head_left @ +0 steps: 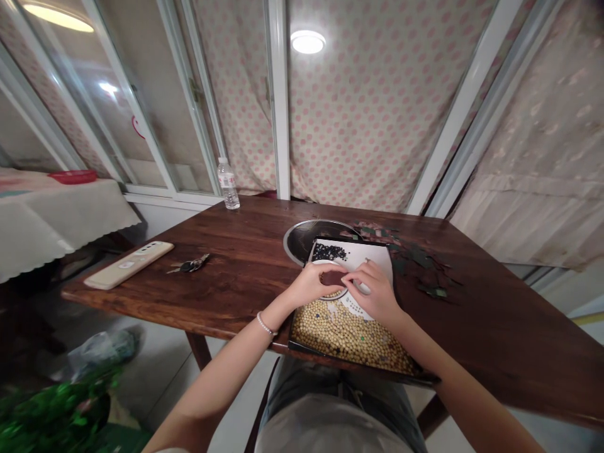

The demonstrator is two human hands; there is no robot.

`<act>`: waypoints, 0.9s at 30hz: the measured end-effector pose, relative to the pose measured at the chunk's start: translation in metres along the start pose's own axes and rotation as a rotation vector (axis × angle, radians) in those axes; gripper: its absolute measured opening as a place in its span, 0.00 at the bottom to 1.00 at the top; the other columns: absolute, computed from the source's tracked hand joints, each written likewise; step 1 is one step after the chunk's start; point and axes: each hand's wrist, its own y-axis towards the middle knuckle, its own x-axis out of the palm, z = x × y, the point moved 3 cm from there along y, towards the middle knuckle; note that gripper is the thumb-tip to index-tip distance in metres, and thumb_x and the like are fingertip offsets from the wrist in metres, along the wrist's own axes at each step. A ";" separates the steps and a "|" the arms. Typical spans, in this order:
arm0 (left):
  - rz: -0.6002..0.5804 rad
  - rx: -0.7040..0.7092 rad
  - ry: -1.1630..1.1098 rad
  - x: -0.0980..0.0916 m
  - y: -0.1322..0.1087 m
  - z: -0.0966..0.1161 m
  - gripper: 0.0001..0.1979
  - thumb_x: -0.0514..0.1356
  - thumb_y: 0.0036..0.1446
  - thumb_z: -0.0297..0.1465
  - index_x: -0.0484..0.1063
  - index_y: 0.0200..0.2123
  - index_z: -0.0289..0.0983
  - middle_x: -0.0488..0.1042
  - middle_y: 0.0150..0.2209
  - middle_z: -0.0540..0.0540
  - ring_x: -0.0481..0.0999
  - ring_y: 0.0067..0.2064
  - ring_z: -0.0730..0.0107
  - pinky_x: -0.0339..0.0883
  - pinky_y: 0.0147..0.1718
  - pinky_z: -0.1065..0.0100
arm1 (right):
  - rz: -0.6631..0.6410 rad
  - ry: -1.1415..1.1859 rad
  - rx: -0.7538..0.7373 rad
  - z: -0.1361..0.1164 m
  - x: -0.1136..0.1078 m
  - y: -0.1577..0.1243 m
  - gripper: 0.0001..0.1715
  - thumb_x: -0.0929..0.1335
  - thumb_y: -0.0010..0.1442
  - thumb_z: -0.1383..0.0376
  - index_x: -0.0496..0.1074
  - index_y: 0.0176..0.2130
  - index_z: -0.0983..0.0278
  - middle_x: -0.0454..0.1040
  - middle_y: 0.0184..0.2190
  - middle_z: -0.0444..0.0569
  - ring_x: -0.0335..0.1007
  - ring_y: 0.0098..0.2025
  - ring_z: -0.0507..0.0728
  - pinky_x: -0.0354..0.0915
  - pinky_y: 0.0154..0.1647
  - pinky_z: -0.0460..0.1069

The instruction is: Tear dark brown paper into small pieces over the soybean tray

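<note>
Both hands are over a black-edged tray that overhangs the table's front edge. My left hand is curved, its fingers round a small reddish-brown piece. The thumb and fingertips of my right hand are pinched together at that piece's right end. Below the hands shows part of a round white-rimmed container. Many pale yellow beads fill the near part of the tray. Small black pieces lie on white paper at its far left.
A round metal dish sits behind the tray. Dark green and reddish scraps are spread to the right. On the table's left are a phone, keys and a water bottle.
</note>
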 end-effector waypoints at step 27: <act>0.011 0.020 0.005 -0.001 0.001 -0.001 0.17 0.65 0.48 0.31 0.73 0.44 0.36 0.77 0.43 0.43 0.75 0.45 0.64 0.66 0.48 0.60 | 0.054 -0.016 0.047 0.002 -0.002 0.000 0.07 0.65 0.58 0.68 0.72 0.31 0.60 0.66 0.22 0.45 0.62 0.29 0.55 0.62 0.32 0.51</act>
